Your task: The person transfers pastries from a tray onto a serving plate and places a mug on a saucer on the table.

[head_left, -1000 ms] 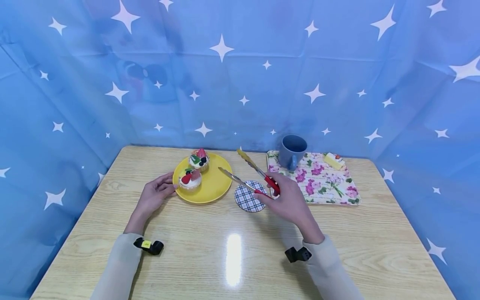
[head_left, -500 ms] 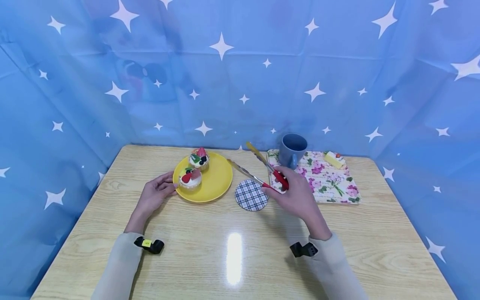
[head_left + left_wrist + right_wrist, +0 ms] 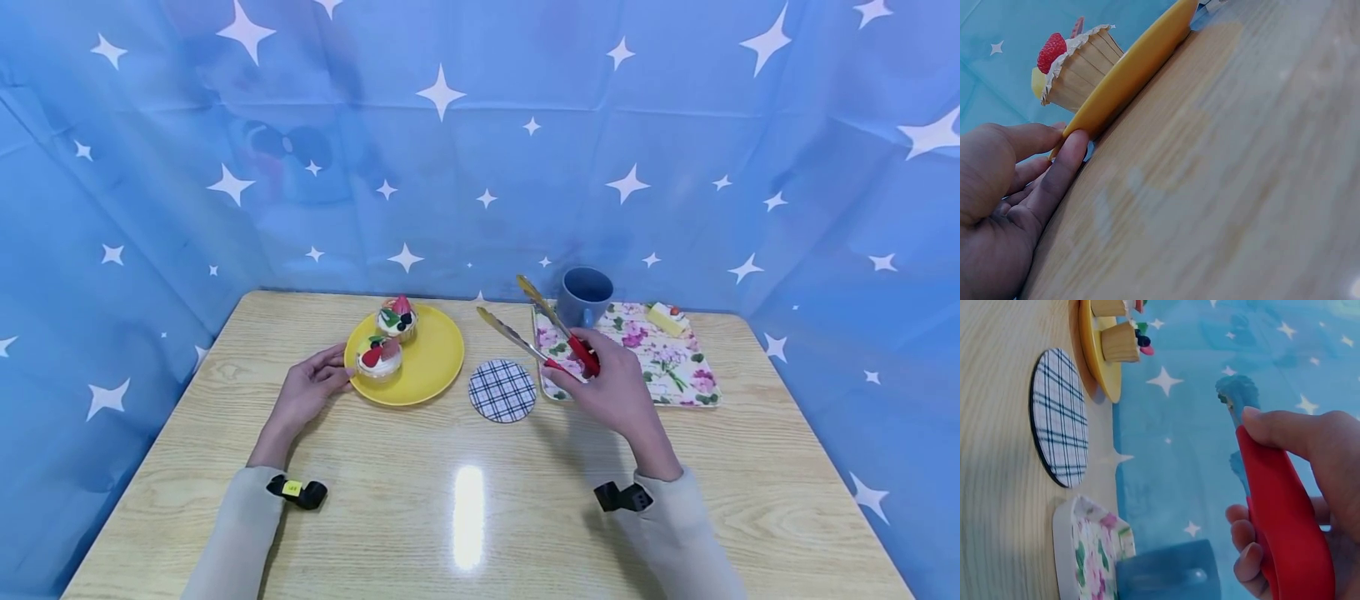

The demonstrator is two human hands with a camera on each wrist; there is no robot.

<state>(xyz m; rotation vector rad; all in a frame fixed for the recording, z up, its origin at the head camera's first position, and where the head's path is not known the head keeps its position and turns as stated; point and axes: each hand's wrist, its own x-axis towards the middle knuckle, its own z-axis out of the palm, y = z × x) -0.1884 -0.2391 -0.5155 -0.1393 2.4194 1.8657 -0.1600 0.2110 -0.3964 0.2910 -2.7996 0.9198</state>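
Observation:
My left hand pinches the near-left rim of a yellow plate between thumb and fingers; the left wrist view shows the plate's edge in that grip. Two fruit-topped cupcakes stand on its left side: a nearer cupcake and a farther cupcake. My right hand holds red-handled tongs, raised above the table with nothing between their spread yellowish tips. In the right wrist view, my thumb lies along the red handle and the fingers curl around the other side.
A round plaid coaster lies between the plate and a floral tray. On the tray are a blue mug at the back left and a small yellow cake slice at the back right. A starry blue curtain hangs behind the table.
My right hand has moved to the right with the tongs, away from the plate and past the coaster to the tray's left part. The left hand and the plate have stayed put.

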